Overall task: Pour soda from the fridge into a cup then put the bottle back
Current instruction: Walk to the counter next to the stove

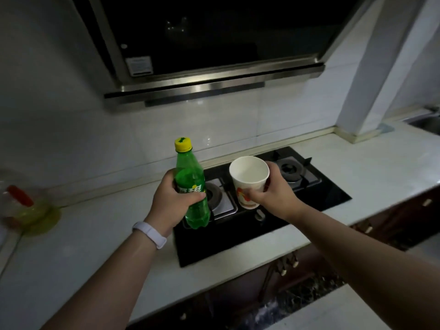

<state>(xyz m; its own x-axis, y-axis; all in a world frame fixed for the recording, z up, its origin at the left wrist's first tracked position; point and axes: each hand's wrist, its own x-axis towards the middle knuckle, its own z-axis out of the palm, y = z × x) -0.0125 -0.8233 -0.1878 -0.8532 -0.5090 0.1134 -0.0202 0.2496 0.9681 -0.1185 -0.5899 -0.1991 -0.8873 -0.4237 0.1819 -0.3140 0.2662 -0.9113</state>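
A green soda bottle with a yellow cap stands upright in the air above the stove, cap still on. My left hand, with a white band on its wrist, is wrapped around the bottle's label. Just to the right, my right hand holds a white paper cup with a red and orange print. The cup is upright, tilted slightly toward me, and its inside looks empty. Bottle and cup are a short gap apart.
A black glass gas stove with two burners lies under both hands, set into a white countertop. A range hood hangs above. A clear oil jug with a red handle stands at the left. A sink edge shows far right.
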